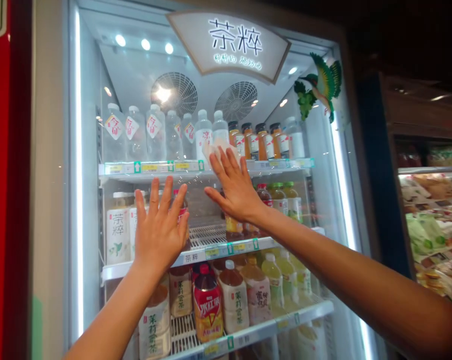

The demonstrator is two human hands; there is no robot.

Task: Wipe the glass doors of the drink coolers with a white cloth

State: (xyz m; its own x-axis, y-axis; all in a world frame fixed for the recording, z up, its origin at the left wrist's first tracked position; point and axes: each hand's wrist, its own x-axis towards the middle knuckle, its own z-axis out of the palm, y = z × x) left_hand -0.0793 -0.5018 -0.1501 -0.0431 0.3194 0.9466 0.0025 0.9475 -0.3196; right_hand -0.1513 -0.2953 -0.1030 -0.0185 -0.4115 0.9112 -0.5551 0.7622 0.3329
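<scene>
White cloth [226,142] lies under the fingertips of a person's right hand [234,187], against the glass door [202,219] of a lit drinks cooler, level with the upper row of bottles. The right hand is flat, its fingers fanned apart. Lower and to the left, the left hand [161,230] faces the pane with fingers spread and nothing in its grip; whether its palm meets the glass cannot be told. Behind the door, clear bottles [155,132] stand beside dark-capped amber bottles [263,142], and a red-labelled bottle [207,305] fronts a lower shelf. A fan-shaped sign [193,37] glows overhead, near a bird decoration [325,85].
</scene>
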